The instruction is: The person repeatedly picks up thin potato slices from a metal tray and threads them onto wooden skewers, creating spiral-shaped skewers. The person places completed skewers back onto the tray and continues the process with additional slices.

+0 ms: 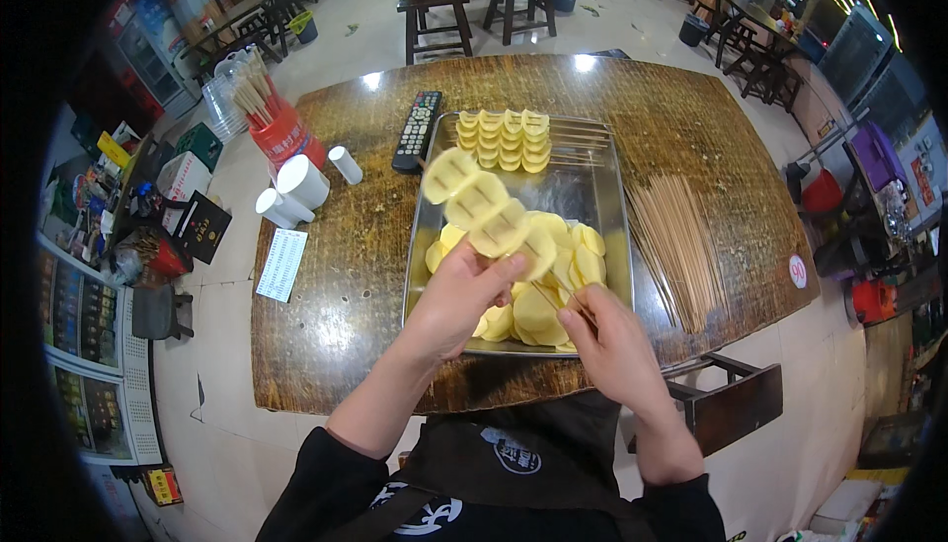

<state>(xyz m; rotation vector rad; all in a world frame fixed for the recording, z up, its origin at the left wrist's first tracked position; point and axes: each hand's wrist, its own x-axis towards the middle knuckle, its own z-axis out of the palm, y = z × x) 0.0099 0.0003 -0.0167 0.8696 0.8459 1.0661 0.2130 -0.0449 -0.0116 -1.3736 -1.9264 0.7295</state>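
My left hand (463, 298) pinches the lowest of several yellow slices, which look like potato (478, 200), threaded on thin wooden skewers. My right hand (611, 342) grips the bare lower ends of those skewers. Both hands are over a rectangular metal tray (629, 246). Loose yellow slices (537, 312) lie piled in the near part of the tray, partly hidden by the hands. At its far end lie filled skewers (503, 141), side by side, their bare ends pointing right. A fanned bundle of bare wooden skewers (685, 253) rests on the wooden table (333, 342), right of the tray.
A black remote control (417, 131) lies by the tray's far left corner. White cups (302, 181), a small white cylinder (345, 165), a printed slip (282, 264) and a red container of sticks (289, 135) stand or lie at the left. A dark wooden stool (733, 409) is at the near right.
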